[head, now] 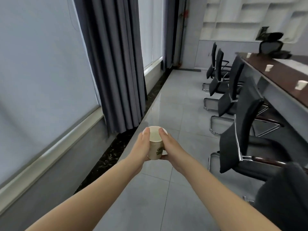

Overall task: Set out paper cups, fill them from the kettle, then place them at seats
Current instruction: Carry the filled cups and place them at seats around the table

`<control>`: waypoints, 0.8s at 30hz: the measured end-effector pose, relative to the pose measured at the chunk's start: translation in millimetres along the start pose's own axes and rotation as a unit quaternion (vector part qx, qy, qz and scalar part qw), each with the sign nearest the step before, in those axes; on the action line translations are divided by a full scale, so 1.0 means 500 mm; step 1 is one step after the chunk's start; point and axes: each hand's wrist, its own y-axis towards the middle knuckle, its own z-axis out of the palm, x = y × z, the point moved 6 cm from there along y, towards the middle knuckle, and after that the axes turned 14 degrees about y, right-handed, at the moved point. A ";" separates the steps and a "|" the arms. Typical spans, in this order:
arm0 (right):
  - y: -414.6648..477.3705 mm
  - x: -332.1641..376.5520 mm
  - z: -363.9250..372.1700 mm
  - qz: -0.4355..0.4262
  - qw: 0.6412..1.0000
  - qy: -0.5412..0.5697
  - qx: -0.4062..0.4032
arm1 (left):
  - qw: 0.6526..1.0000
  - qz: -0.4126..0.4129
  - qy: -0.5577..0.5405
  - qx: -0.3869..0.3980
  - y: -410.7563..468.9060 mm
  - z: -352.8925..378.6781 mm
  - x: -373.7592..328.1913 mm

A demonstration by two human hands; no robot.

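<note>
The paper cup [155,147] is in the air over the tiled floor, well apart from the table [283,75]. It is cradled between 2 hands: the left hand [141,148] and the right hand [169,147] each wrap 1 side, thumbs lying up at the rim and fingers curling under the base.

It looks filled, so it is probably light but sloshy. The thin walls would likely buckle under a squeeze, so a hold low on the wall with support under the base seems soundest.

3 other cups [268,67] stand along the table's edge nearest the chairs [246,114]. The fill level is hard to make out, the fingers behind the cup are hidden, and the table's right side is cut off.
</note>
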 end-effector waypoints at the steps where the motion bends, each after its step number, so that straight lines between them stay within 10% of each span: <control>1: 0.042 0.015 -0.016 0.000 1.000 0.001 -0.008 | 1.000 -0.002 -0.004 0.000 0.044 0.010 -0.014; 24: 0.948 0.325 -0.359 -0.021 0.992 0.031 -0.117 | 0.994 0.019 0.033 0.104 1.042 0.302 -0.297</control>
